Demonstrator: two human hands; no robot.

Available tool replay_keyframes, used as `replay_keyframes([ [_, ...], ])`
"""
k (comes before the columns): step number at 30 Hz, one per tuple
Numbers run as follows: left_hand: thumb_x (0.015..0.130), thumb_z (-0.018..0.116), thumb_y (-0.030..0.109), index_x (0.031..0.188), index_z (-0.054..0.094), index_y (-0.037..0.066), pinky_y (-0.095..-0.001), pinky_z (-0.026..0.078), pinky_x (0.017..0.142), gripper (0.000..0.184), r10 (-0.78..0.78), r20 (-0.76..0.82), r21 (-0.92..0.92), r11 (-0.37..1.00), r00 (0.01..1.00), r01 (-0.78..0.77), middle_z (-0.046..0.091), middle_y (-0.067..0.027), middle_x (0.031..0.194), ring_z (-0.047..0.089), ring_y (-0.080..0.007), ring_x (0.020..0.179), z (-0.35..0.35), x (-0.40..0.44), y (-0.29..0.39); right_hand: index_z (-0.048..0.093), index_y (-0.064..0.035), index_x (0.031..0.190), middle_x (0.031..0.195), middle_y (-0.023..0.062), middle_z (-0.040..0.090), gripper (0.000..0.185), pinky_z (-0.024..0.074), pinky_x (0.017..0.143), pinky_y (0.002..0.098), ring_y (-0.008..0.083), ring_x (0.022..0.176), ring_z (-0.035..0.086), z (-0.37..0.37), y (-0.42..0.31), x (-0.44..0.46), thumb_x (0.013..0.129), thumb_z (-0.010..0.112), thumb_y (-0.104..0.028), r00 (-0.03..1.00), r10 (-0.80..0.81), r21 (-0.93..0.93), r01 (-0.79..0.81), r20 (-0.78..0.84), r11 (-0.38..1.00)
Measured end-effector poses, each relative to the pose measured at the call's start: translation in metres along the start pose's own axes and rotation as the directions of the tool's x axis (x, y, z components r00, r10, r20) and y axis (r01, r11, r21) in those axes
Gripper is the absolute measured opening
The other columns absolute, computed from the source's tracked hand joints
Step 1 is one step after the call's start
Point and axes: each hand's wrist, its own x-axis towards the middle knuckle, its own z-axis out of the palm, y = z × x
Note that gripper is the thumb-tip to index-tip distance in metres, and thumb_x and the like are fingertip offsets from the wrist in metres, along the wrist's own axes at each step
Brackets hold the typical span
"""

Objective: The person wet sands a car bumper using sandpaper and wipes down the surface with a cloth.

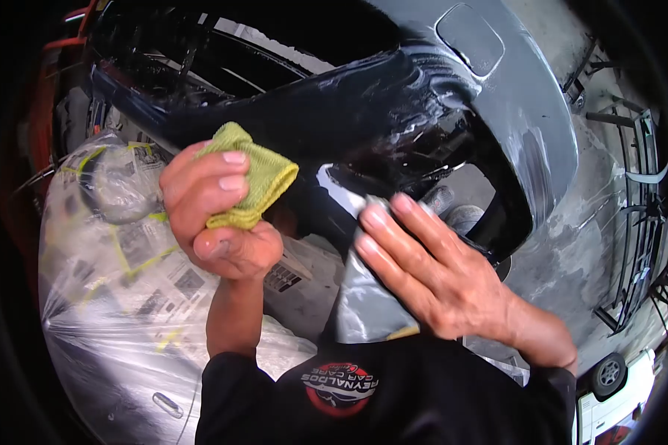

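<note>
Cloth [258, 178] in left hand [219, 215], sheet [367, 300] under right hand [438, 274]

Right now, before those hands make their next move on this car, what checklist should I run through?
1. Cloth gripped by the left hand: ok.
2. Right hand on the gray sheet: ok, fingers lie over it.
3. Sheet pressed on the bodywork: cannot tell.
4. Black bodywork free of residue: not ok, whitish streaks show.
5. Plastic cover over the vehicle at left: ok.
</note>
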Motion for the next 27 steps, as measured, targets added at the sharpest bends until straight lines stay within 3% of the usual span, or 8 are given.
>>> replay_keyframes([
  [4, 0.115, 0.024, 0.039, 0.107, 0.056, 0.007, -0.0426, 0.056, 0.088, 0.045, 0.005, -0.079, -0.052, 0.999, 0.997, -0.009, 0.066, -0.0101, 0.099, 0.064, -0.0258, 0.089, 0.008, -0.001, -0.004, 0.060, 0.0106, 0.137, 0.150, 0.0274, 0.054, 0.054, 0.0497, 0.111, 0.0500, 0.0443, 0.139, 0.053, 0.012, 0.005, 0.053, 0.090, 0.056, -0.015, 0.993, -0.048, 0.104, 0.060, -0.112, 0.993],
  [8, 0.115, 0.026, 0.038, 0.107, 0.057, 0.007, -0.0426, 0.056, 0.088, 0.044, -0.018, -0.136, -0.063, 0.998, 0.991, 0.010, 0.067, -0.0115, 0.102, 0.064, -0.0263, 0.091, 0.010, 0.001, -0.003, 0.062, 0.0080, 0.138, 0.147, 0.0278, 0.057, 0.049, 0.0466, 0.115, 0.0516, 0.0430, 0.138, 0.056, -0.002, -0.001, -0.002, 0.091, 0.058, -0.006, 0.998, 0.054, 0.103, -0.058, 0.046, 0.993],
  [14, 0.115, 0.028, 0.037, 0.110, 0.060, 0.004, -0.0429, 0.054, 0.094, 0.046, -0.092, -0.235, -0.160, 0.986, 0.968, 0.055, 0.071, -0.0146, 0.111, 0.066, -0.0288, 0.100, 0.021, -0.003, 0.000, 0.055, 0.0067, 0.144, 0.152, 0.0274, 0.053, 0.063, 0.0415, 0.118, 0.0543, 0.0451, 0.144, 0.047, 0.013, 0.012, 0.057, 0.085, 0.064, -0.013, 0.995, -0.056, 0.187, 0.071, -0.085, 0.980],
  [17, 0.112, 0.040, 0.034, 0.115, 0.073, 0.001, -0.0452, 0.047, 0.105, 0.046, -0.071, -0.080, -0.071, 0.995, 0.994, 0.066, 0.075, -0.0133, 0.118, 0.066, -0.0324, 0.115, 0.013, 0.006, 0.004, 0.060, 0.0001, 0.143, 0.151, 0.0257, 0.055, 0.057, 0.0404, 0.118, 0.0506, 0.0407, 0.144, 0.050, -0.014, 0.020, 0.024, 0.091, 0.066, -0.023, 0.991, 0.136, 0.413, -0.131, 0.018, 0.901],
  [18, 0.111, 0.043, 0.034, 0.117, 0.076, 0.003, -0.0445, 0.044, 0.108, 0.046, -0.049, 0.018, 0.032, 0.998, 0.999, 0.049, 0.076, -0.0109, 0.120, 0.065, -0.0323, 0.119, 0.009, 0.010, 0.011, 0.064, 0.0036, 0.134, 0.149, 0.0218, 0.058, 0.055, 0.0410, 0.119, 0.0463, 0.0394, 0.141, 0.053, -0.024, 0.027, 0.006, 0.079, 0.070, 0.000, 0.970, 0.240, 0.497, -0.190, -0.037, 0.847],
  [20, 0.108, 0.046, 0.039, 0.119, 0.079, 0.012, -0.0429, 0.031, 0.113, 0.045, -0.088, 0.200, 0.160, 0.985, 0.976, 0.056, 0.076, -0.0035, 0.125, 0.059, -0.0307, 0.129, 0.006, 0.004, 0.039, 0.062, 0.0055, 0.137, 0.149, 0.0199, 0.059, 0.039, 0.0434, 0.115, 0.0424, 0.0312, 0.139, 0.055, -0.020, 0.017, -0.036, 0.104, 0.050, -0.009, 0.796, 0.594, 0.818, -0.260, -0.120, 0.513],
  [24, 0.103, 0.050, 0.045, 0.119, 0.079, 0.011, -0.0504, 0.031, 0.110, 0.047, -0.077, 0.358, 0.192, 0.981, 0.931, 0.007, 0.075, -0.0024, 0.126, 0.059, -0.0284, 0.127, 0.024, -0.031, 0.135, 0.060, 0.0049, 0.142, 0.153, 0.0196, 0.054, 0.039, 0.0532, 0.104, 0.0386, 0.0273, 0.134, 0.059, -0.033, 0.000, -0.092, 0.108, 0.057, -0.015, 0.729, 0.682, 0.811, -0.364, -0.057, 0.457],
  [27, 0.102, 0.052, 0.045, 0.121, 0.076, 0.015, -0.0471, 0.031, 0.113, 0.043, 0.136, 0.453, 0.262, 0.924, 0.881, -0.278, 0.072, 0.0004, 0.127, 0.057, -0.0240, 0.136, 0.046, -0.064, 0.185, 0.061, 0.0055, 0.140, 0.152, 0.0189, 0.056, 0.039, 0.0551, 0.101, 0.0385, 0.0263, 0.130, 0.062, -0.035, -0.019, -0.103, 0.107, 0.059, -0.016, 0.620, 0.784, 0.885, -0.344, -0.036, 0.313],
])
